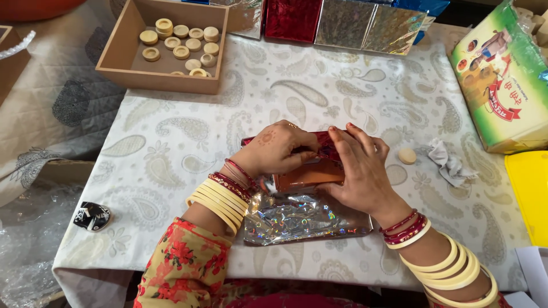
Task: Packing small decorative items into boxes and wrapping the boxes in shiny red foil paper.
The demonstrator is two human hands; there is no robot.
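Pressing down from either side, both hands are meeting over a small brown box point(308, 175) just below the middle of the frame. The left hand point(277, 149) is coming in from the lower left, wrist bent and knuckles raised, its fingers curled over the box's top and pinching a fold of red foil wrap point(326, 149) against it. The right hand point(361, 169) is reaching in from the lower right, palm down, fingers held close together and angled toward the upper left, lying flat along the box's right end and holding the foil there. Both forearms are slanting up from the bottom edge, each carrying a stack of cream and red bangles point(225, 197) at the wrist.

The box is sitting on a sheet of silver holographic foil point(299, 219), which is spreading out toward the bottom of the frame on the paisley tablecloth point(171, 154).

A small round beige disc point(407, 155) is lying just right of the right hand, with a crumpled white tissue point(451, 162) beside it. In the upper left a shallow cardboard tray point(123, 57) is holding many round cream pieces. Foil-wrapped parcels point(348, 23) are lining the top edge, a printed green and yellow carton point(502, 80) is filling the upper right, and a black roll of tape point(92, 216) is resting at the lower left.
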